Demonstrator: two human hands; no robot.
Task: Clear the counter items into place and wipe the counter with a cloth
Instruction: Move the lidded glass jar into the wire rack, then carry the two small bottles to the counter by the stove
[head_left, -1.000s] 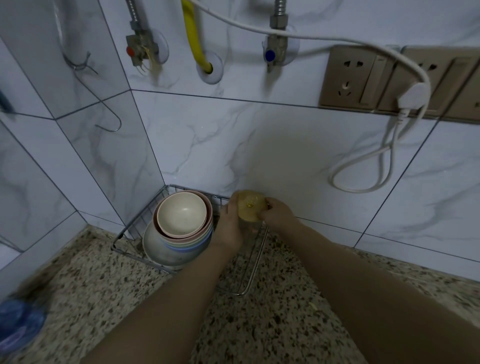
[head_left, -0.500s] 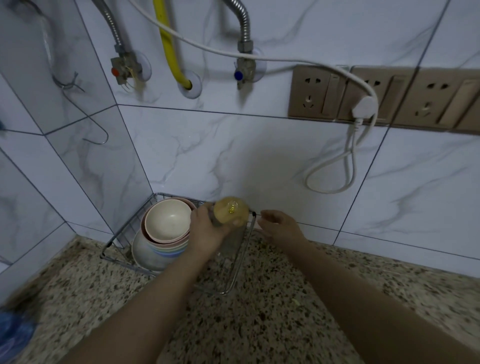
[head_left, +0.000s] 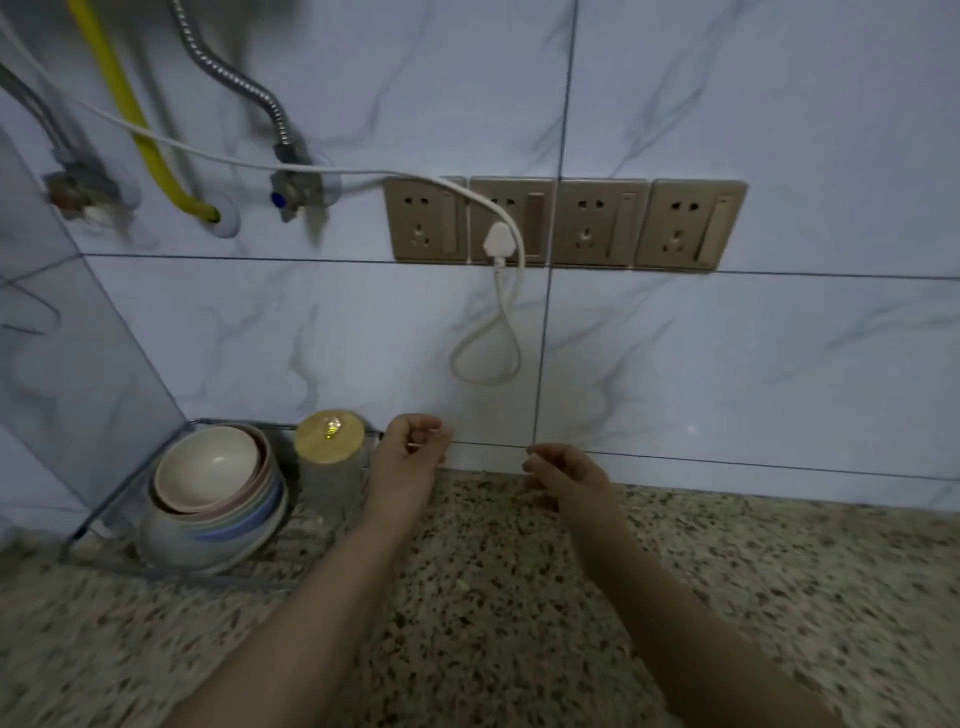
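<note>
Jar (head_left: 329, 470) with yellow lid stands upright in wire rack (head_left: 93, 525) at wall corner, just right of stacked bowls (head_left: 213, 491). Left hand (head_left: 408, 457) just right of jar, clear of it, fingers loosely curled, empty. Right hand (head_left: 563, 478) further right above speckled tabletop (head_left: 519, 613), half curled, holding nothing.

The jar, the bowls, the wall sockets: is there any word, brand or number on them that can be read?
None can be read.
Jar: its yellow lid shows only a glare spot, no lettering.
Bowls: plain, with coloured bands and no writing.
Sockets: any marks are too small and blurred to read.
Plug: plain white, nothing legible.
</note>
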